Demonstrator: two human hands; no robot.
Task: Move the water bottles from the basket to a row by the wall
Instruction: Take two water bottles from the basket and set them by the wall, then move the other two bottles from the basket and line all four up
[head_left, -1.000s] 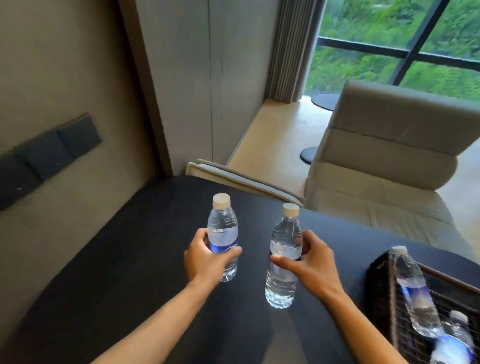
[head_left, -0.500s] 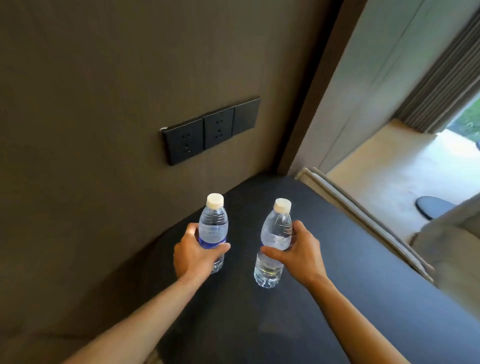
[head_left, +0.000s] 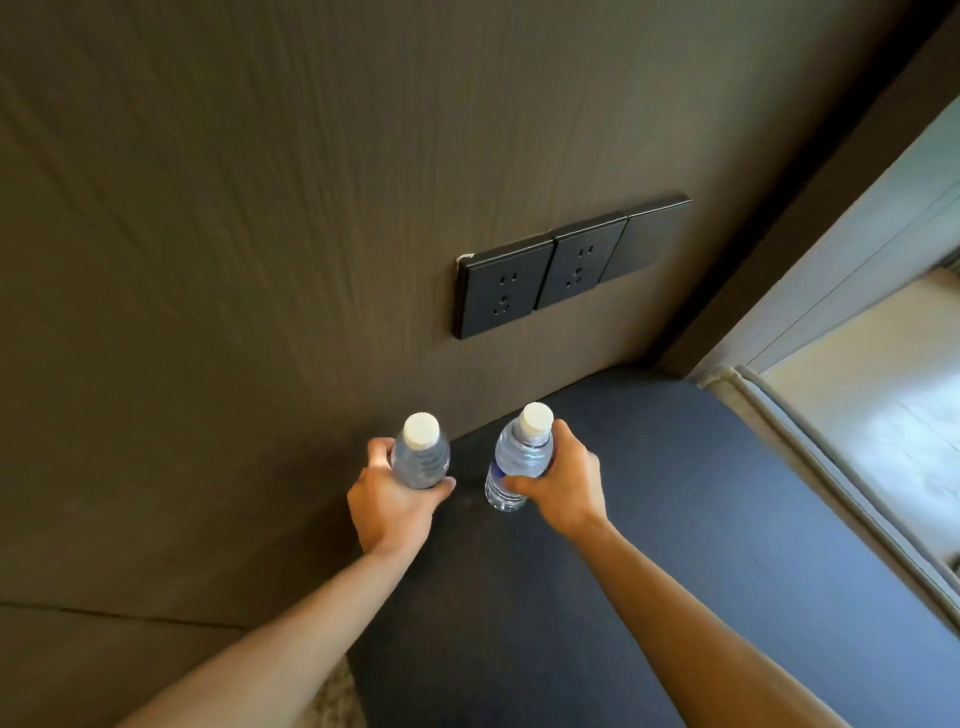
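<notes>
Two clear water bottles with cream caps stand close to the brown wall (head_left: 260, 260), above the dark table (head_left: 675, 519). My left hand (head_left: 389, 499) is wrapped around the left bottle (head_left: 421, 457), right at the wall. My right hand (head_left: 566, 483) grips the right bottle (head_left: 514, 462), which tilts slightly and shows a blue label. Whether the bottle bases touch the table I cannot tell. The basket is out of view.
A black row of wall sockets (head_left: 561, 265) sits on the wall above the bottles. A pale cushioned chair edge (head_left: 810, 447) runs along the table's right side, with light floor (head_left: 883, 374) beyond it.
Both hands have carried the bottles left and forward to the wall. My view has swung left, so the basket and armchair have dropped out of sight.
</notes>
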